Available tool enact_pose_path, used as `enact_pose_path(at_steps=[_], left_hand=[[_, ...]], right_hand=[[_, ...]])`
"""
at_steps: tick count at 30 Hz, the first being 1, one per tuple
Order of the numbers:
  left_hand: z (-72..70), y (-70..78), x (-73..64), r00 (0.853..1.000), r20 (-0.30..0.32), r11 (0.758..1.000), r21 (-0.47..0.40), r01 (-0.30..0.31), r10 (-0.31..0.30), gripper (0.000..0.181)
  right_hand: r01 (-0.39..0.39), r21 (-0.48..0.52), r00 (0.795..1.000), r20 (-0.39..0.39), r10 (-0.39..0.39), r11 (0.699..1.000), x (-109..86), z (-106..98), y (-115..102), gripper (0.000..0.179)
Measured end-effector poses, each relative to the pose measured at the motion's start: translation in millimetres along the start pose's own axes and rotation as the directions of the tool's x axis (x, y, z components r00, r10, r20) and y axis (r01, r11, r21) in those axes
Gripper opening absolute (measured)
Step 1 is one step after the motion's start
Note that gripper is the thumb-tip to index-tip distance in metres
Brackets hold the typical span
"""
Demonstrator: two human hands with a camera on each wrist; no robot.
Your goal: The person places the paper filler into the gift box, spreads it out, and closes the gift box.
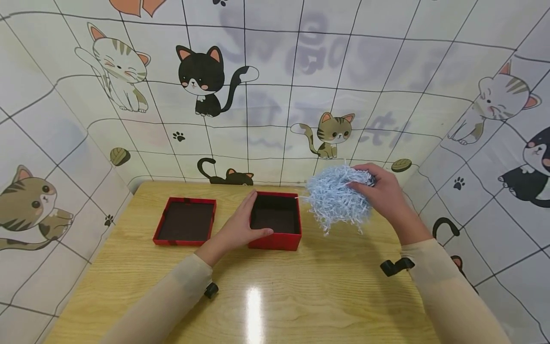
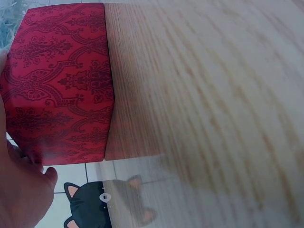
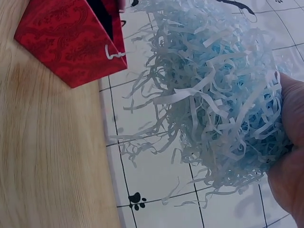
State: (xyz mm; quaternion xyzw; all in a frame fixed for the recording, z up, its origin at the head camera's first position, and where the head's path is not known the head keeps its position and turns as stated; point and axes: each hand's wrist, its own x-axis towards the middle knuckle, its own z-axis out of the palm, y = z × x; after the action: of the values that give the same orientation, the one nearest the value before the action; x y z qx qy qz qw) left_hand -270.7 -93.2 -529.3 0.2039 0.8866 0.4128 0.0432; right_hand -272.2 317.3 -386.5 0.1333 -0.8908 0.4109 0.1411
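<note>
A lidless red gift box [image 1: 275,241] with a dark, bare interior stands upright on the table. My left hand [image 1: 238,228] holds it by its left side, thumb along the front rim and fingers toward the back corner. In the left wrist view, the box wall [image 2: 57,80] shows a dark damask pattern. To the box's right, my right hand [image 1: 380,191] grips a fluffy bundle of pale blue shredded paper [image 1: 337,198] above the table. Loose strands hang down from the bundle in the right wrist view, and a strand touches the box [image 3: 66,47].
The red box lid [image 1: 191,222] lies inside-up on the table, left of the box. The wooden table [image 1: 301,296] reaches back to a white sheet [image 1: 275,105] printed with cats and grid lines, which also rises at both sides.
</note>
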Motion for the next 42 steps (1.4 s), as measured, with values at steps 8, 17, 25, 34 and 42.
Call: enact_pose_path(at_steps=[8,17,25,34,42], left_hand=[[0.1,1.4,-1.7,1.0,-0.014,1.0,-0.013,-0.009,0.009,0.127],[0.7,-1.2,0.1,1.0,-0.012,1.0,-0.001,-0.011,0.011,0.126],[0.6,-0.7,0.6,1.0,-0.013,1.0,-0.008,-0.009,0.008,0.125],[0.3,-0.3,0.3,1.0,-0.021,1.0,-0.007,-0.012,0.012,0.125],[-0.4,1.7,0.2,1.0,-0.014,1.0,-0.011,-0.005,0.005,0.127]], right_hand=[[0.028,0.014,0.999,0.024,-0.029,0.999,9.9,13.9,-11.8,0.041],[0.073,0.049,0.997,0.019,-0.074,0.996,17.8,24.2,-25.5,0.041],[0.095,0.1,0.995,0.027,-0.098,0.99,24.1,35.5,-35.8,0.041],[0.08,0.149,0.993,0.079,-0.092,0.986,29.5,56.7,-43.5,0.04],[0.079,0.183,0.99,0.102,-0.099,0.98,30.6,80.8,-43.6,0.04]])
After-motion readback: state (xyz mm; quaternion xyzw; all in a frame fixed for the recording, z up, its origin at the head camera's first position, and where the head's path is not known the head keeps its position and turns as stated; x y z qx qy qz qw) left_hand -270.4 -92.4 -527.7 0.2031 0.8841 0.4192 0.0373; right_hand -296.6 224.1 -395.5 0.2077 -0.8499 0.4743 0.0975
